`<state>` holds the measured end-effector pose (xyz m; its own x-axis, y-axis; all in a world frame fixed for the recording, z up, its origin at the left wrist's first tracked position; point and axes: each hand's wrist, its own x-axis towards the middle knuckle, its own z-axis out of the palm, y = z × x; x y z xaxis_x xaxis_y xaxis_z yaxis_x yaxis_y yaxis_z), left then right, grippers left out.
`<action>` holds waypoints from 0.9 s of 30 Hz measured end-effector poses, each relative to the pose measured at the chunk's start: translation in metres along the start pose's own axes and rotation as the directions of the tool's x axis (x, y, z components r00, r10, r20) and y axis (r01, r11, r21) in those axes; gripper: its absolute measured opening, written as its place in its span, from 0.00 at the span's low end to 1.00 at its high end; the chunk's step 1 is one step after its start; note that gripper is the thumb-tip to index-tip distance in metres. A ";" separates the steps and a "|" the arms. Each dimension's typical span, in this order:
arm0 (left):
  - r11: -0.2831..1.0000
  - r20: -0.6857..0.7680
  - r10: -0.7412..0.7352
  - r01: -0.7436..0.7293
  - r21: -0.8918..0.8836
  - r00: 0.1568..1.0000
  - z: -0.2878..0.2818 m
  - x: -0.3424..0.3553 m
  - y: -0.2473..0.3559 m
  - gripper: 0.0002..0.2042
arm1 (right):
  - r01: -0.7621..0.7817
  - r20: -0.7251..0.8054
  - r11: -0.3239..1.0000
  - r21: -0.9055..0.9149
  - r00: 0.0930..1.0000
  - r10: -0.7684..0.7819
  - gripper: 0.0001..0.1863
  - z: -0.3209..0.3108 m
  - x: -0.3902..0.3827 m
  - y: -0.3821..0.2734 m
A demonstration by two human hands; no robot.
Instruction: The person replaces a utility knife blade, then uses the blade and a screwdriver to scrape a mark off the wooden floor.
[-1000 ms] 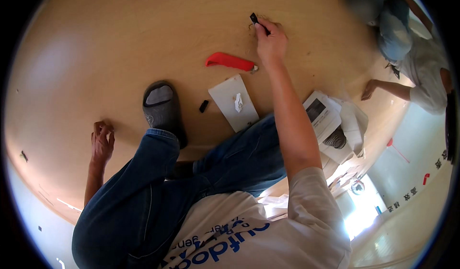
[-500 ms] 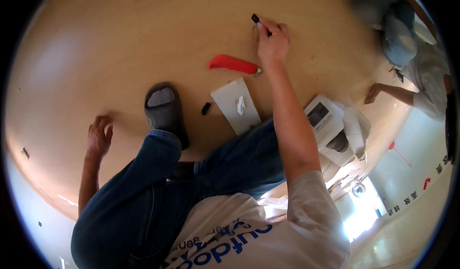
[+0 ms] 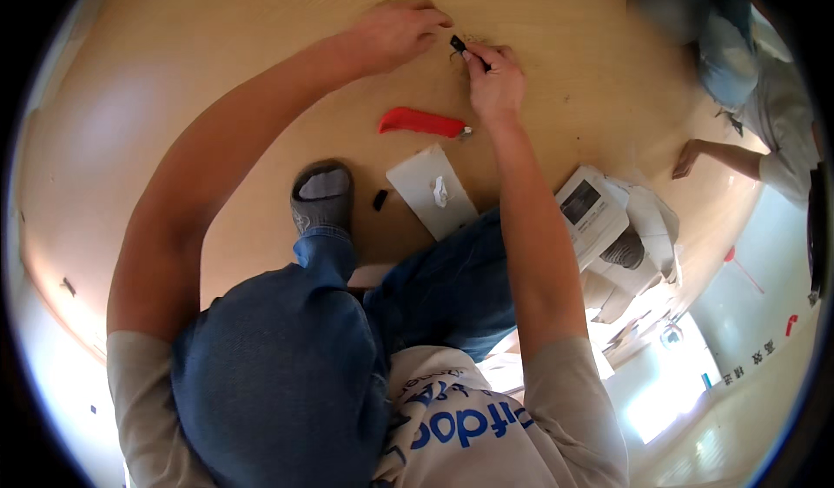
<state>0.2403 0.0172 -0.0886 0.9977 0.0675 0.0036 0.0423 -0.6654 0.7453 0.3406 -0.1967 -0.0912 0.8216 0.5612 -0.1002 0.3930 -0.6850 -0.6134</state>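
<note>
My right hand (image 3: 497,80) pinches a small dark piece (image 3: 459,45) with a flat black end, low over the wooden surface (image 3: 261,19). A few fine dark bits lie beside it. My left hand (image 3: 404,32) reaches in from the left, its fingers stretched toward the dark piece but apart from it, holding nothing. Nearer me lies a curved red-handled tool (image 3: 423,122) with a short metal end. A flat white board (image 3: 421,180) bears a crumpled white scrap (image 3: 440,192). Left of the board is a small black piece (image 3: 380,199).
My slippered foot (image 3: 322,191) and bent knee (image 3: 278,358) are at the lower left. An opened printed carton (image 3: 599,219) stands to the right of my right forearm. A second person's hand (image 3: 685,160) rests at the far right.
My left hand has risen from beside my foot to near the dark piece. My right hand stays closed on that piece, nearly in place. My left foot and knee have shifted right.
</note>
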 end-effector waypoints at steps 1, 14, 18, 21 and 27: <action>0.998 0.004 0.031 -0.031 0.049 1.000 0.008 0.009 0.001 0.13 | -0.019 0.019 1.000 -0.009 1.000 0.019 0.09 -0.004 -0.002 -0.005; 0.983 -0.154 0.158 -0.141 0.115 0.975 0.034 0.016 -0.009 0.08 | -0.029 0.013 0.996 0.085 1.000 0.028 0.08 -0.003 -0.001 0.005; 0.975 -0.190 0.206 -0.184 0.128 0.960 0.035 0.014 -0.016 0.08 | 0.038 0.006 0.998 0.058 0.999 -0.039 0.08 -0.001 0.000 0.001; 0.970 -0.186 0.226 -0.204 0.132 0.956 0.034 0.016 -0.014 0.08 | 0.075 -0.001 0.996 0.054 0.997 -0.075 0.07 -0.001 0.002 0.007; 0.967 -0.190 0.236 -0.210 0.145 0.953 0.032 0.015 -0.015 0.08 | 0.115 0.072 0.993 0.012 0.991 -0.116 0.06 -0.009 0.011 0.008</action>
<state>0.2568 0.0043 -0.1214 0.9509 0.0489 0.3056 -0.1611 -0.7650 0.6235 0.3563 -0.2006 -0.0902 0.7383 0.6691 -0.0848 0.4802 -0.6098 -0.6305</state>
